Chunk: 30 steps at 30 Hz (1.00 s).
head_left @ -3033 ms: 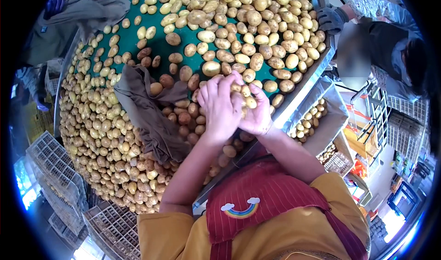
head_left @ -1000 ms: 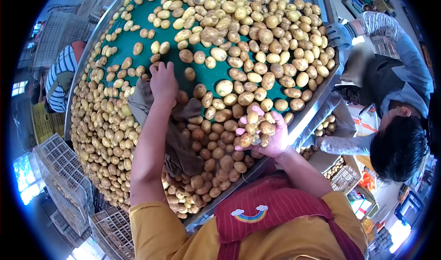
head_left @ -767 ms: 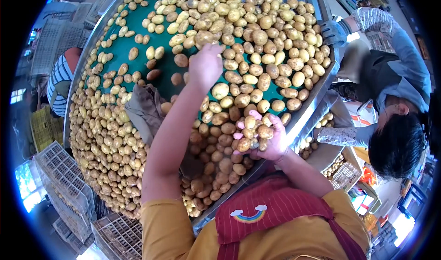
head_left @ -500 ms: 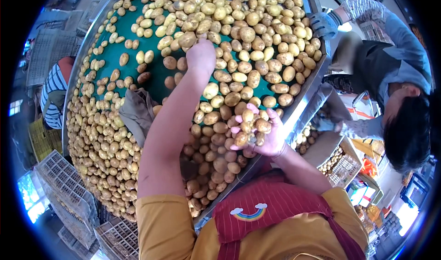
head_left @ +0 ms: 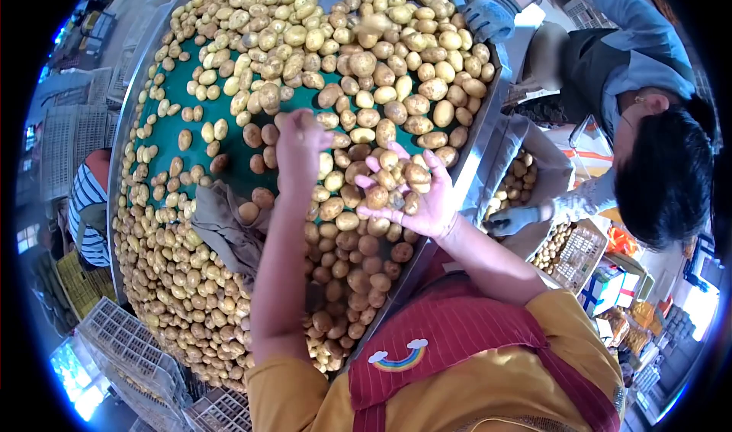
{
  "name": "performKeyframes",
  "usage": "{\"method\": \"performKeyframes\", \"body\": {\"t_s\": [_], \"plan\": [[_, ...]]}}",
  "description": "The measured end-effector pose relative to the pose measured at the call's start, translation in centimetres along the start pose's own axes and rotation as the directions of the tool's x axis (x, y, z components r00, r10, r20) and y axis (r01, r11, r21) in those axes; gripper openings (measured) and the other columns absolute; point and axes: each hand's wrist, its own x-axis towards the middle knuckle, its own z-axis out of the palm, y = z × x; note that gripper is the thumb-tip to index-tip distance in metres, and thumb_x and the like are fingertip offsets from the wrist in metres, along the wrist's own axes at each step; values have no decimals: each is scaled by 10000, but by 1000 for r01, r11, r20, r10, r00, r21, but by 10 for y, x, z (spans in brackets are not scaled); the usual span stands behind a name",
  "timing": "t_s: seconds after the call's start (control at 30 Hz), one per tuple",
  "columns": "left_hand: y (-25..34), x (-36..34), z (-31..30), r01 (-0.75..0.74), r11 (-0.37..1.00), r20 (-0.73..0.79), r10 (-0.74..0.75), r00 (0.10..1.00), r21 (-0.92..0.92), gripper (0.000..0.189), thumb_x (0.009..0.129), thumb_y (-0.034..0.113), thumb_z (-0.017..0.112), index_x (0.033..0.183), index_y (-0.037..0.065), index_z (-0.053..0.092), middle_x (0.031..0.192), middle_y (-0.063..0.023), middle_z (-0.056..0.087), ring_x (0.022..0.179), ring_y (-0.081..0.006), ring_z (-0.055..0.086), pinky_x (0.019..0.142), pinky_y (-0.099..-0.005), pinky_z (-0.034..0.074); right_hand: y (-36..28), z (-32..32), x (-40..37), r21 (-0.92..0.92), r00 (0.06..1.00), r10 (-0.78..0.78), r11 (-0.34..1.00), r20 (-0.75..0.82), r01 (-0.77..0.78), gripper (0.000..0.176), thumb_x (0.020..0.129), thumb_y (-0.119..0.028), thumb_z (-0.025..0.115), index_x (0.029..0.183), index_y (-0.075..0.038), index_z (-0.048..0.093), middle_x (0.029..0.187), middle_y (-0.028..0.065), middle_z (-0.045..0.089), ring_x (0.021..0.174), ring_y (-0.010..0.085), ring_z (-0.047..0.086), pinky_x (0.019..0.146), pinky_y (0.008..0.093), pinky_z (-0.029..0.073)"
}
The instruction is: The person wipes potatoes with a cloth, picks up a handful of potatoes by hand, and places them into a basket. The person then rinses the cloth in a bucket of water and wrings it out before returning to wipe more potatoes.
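Note:
Many yellow-brown potatoes (head_left: 364, 64) lie spread and heaped over a table with a green surface (head_left: 245, 167). Above the middle of the table is my left hand (head_left: 297, 151), slightly blurred, with its fingers curled in; I cannot make out what is in them. My right hand (head_left: 431, 208) is turned palm up near the table's right edge, cupping several small potatoes (head_left: 396, 179) with its fingers around them. A crumpled grey-brown cloth (head_left: 232, 226) lies on the potatoes left of my left forearm.
A metal rim (head_left: 488, 119) borders the table. At right, a co-worker's gloved hand (head_left: 492, 18) rests at that rim; their other glove (head_left: 512, 220) is beside a container of potatoes (head_left: 516, 179). Plastic crates (head_left: 133, 340) stand at lower left, near a person in stripes (head_left: 88, 215).
My left hand has drawn back toward me from the potatoes, fingers curled. My right hand, still cupping potatoes, has shifted slightly left. The co-worker's lower glove has moved down and left. The view has shifted.

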Motion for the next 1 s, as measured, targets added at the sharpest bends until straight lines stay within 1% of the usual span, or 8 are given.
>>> {"method": "performKeyframes", "body": {"t_s": [0.07, 0.27, 0.37, 0.4, 0.53, 0.63, 0.7, 1.0], "plan": [[-21, -38, 3, -212, 975, 67, 208, 976, 65, 367, 962, 104, 535, 1294, -50, 508, 1124, -181, 624, 1037, -250, 696, 919, -338, 568, 6, -2, 6, -1, 1000, -17, 1000, -22, 17, 527, 955, -531, 515, 1392, -240, 559, 1493, 122, 490, 1408, 427, 407, 1142, 733, 251], [-24, -112, 19, -243, 950, 67, 234, 970, 196, 596, 927, 15, 531, 1501, -44, 380, 1450, -226, 511, 1319, -285, 524, 1107, -349, 408, 23, -15, 4, 29, 997, 39, 999, -62, -37, 614, 987, -518, 484, 1534, -248, 423, 1520, 62, 490, 1335, 327, 514, 1005, 618, 471], [-28, -129, 16, -313, 908, 200, 264, 944, 277, 650, 966, 70, 498, 1568, -33, 277, 1625, -228, 280, 1529, -312, 223, 1234, -383, 184, 26, -22, -4, 134, 992, 95, 985, 81, -105, 623, 1007, -510, 457, 1562, -238, 376, 1529, 63, 479, 1306, 339, 538, 974, 603, 507], [-28, -135, 15, -331, 910, 240, 273, 931, 248, 675, 1016, 249, 475, 1583, -22, 228, 1655, -252, 190, 1543, -444, 104, 1244, -488, 120, 26, -19, -7, 126, 991, 105, 985, 78, -115, 621, 1009, -509, 453, 1560, -233, 383, 1539, 68, 470, 1318, 341, 530, 993, 603, 498], [-18, -160, 9, -391, 867, 405, 251, 879, 310, 666, 1056, 326, 418, 1592, -12, 213, 1682, -231, 91, 1558, -416, 10, 1247, -499, 67, 30, -17, -27, 69, 997, 71, 995, -35, -69, 597, 1007, -514, 445, 1527, -219, 449, 1545, 94, 468, 1354, 343, 505, 1061, 594, 454], [-12, -183, 18, -356, 910, 445, 234, 864, 213, 657, 1069, 311, 376, 1607, 3, 160, 1672, -227, 134, 1558, -369, 84, 1249, -458, 110, 24, -30, -55, 114, 994, 97, 988, 55, -103, 594, 1003, -518, 447, 1504, -201, 478, 1536, 113, 477, 1365, 358, 495, 1095, 647, 392], [13, -203, 37, 126, 975, 524, -13, 852, -181, 652, 1073, 293, 349, 1614, 7, 124, 1663, -198, 174, 1540, -308, 180, 1242, -413, 166, 21, -20, -83, 104, 997, 79, 991, 24, -81, 580, 1007, -510, 440, 1493, -199, 493, 1529, 134, 479, 1369, 377, 490, 1114, 682, 345], [-40, -210, 27, -300, 932, 536, 150, 831, 204, 547, 1103, 301, 361, 1561, 8, 308, 1614, -154, 315, 1498, -268, 309, 1214, -407, 280, -10, -48, -277, 151, 904, -428, 894, 9, 422, 532, 953, -501, 560, 1414, -236, 547, 1479, 179, 489, 1361, 459, 448, 1066, 651, 413]]}}
